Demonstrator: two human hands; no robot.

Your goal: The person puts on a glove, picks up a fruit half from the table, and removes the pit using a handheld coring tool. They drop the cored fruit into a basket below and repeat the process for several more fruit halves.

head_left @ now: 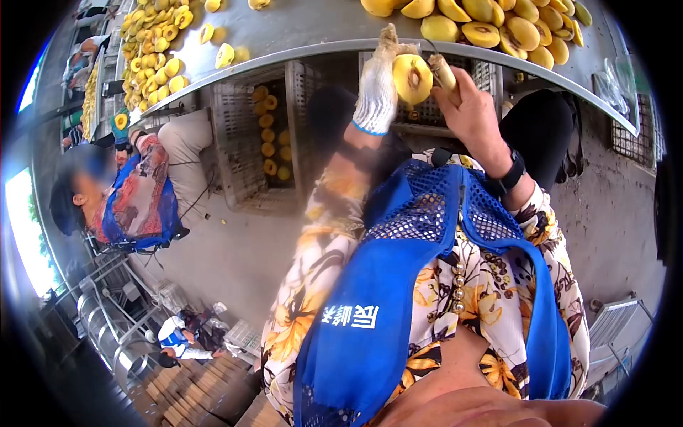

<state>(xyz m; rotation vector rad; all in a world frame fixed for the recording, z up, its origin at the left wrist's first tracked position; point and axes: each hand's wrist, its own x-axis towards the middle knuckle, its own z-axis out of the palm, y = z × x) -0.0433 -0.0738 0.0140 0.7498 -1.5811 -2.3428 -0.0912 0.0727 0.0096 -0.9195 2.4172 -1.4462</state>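
Note:
My left hand (379, 82), in a white knitted glove with stained fingertips, grips a halved yellow peach (410, 87). Its cut face, with the brown pit hollow in the middle, is turned toward me. Close on its right, my bare right hand (471, 107) is wrapped round the pale wooden handle of a tool (442, 73). A thin, curved metal end shows above the handle, near the peach. Both hands are just in front of the metal worktable's edge (313, 51), above a crate.
Peach halves are heaped on the table at the right (523, 25) and left (153, 43). Below the table, a plastic crate (231, 164) holds several peach pieces. A co-worker (135, 185) in a blue apron sits at the left. Another crate (635, 139) stands far right.

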